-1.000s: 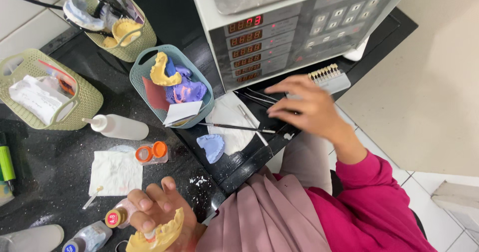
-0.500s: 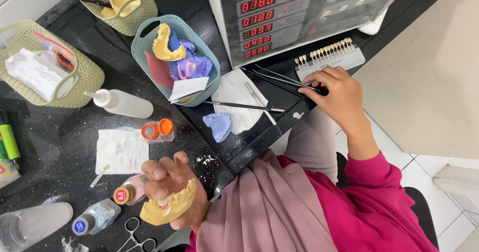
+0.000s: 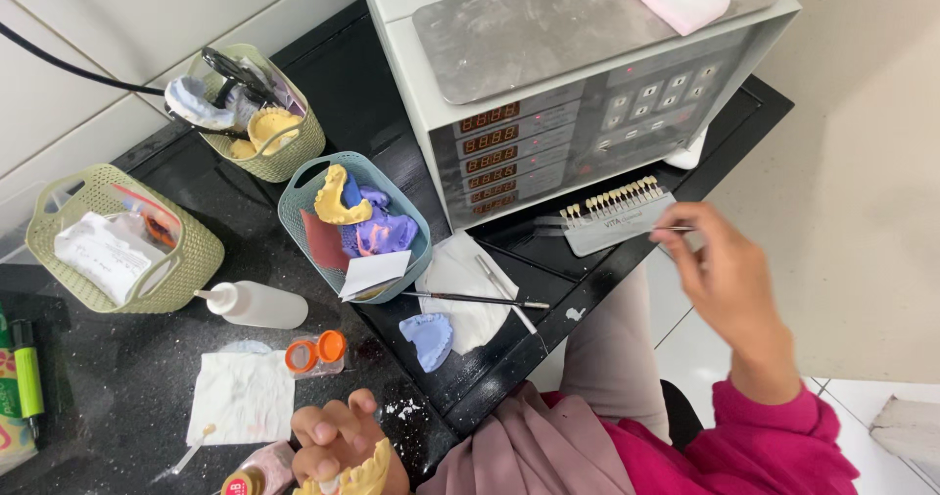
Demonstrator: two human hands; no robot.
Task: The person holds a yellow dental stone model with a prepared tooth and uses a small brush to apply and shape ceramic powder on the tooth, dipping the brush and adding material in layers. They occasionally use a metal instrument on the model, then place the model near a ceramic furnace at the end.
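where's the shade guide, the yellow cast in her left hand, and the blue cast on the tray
shade guide (image 3: 612, 223), head view, on its grey holder bar
yellow cast (image 3: 364, 473), head view, on its tooth arch below the left hand's fingers
blue cast (image 3: 429, 338), head view, on its middle

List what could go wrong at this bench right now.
The right hand pinches one shade tab by the tooth shade guide, which sits at the counter edge; a nudge might tip it off. The left hand grips a yellow dental cast low over the edge, so it might fall. The thin brush might roll.
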